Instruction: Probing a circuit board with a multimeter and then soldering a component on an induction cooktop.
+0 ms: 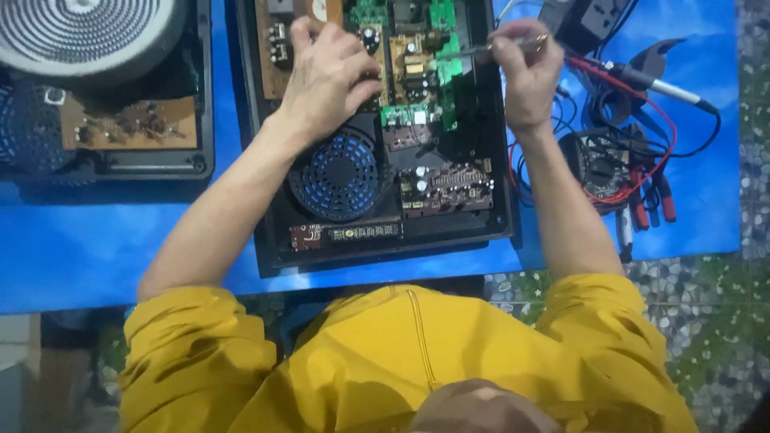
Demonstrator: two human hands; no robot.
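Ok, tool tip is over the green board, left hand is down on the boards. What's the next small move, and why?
Probably ease the thin metal tool down onto the green board, with the left hand bracing the brown board. The right hand grips the tool near its rear end and its tip sits at the board's edge; whether it touches cannot be told.

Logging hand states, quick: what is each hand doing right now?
Left hand: open, fingers resting on the circuit board, holding nothing.
Right hand: closed on a thin metal tool, tip at the board.
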